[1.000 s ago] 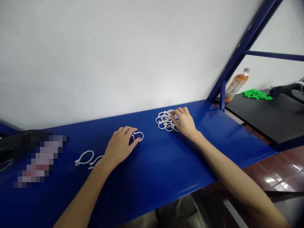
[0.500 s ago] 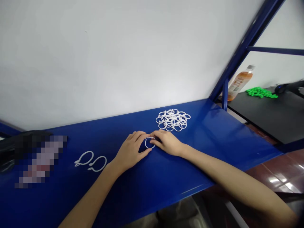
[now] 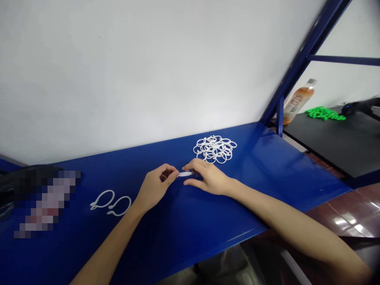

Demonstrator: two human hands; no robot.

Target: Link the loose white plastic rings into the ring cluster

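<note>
Both hands meet over the middle of the blue shelf (image 3: 184, 221), pinching one white plastic ring (image 3: 184, 174) between them, seen edge-on just above the surface. My left hand (image 3: 154, 186) grips its left end with thumb and fingers closed. My right hand (image 3: 208, 178) grips the right end the same way. A pile of several white rings (image 3: 215, 149) lies behind my right hand near the wall. Two single white rings (image 3: 110, 202) lie flat side by side left of my left forearm.
A white wall backs the shelf. A blurred dark object (image 3: 38, 198) sits at the far left. A blue frame post (image 3: 297, 67) slants at the right; beyond it a black table (image 3: 341, 138) carries a drink bottle (image 3: 297, 101) and green pieces (image 3: 323, 113).
My right hand left the pile and came to meet my left hand at the middle. The ring, flat on the shelf half a second ago, is now lifted and turned edge-on between both hands.
</note>
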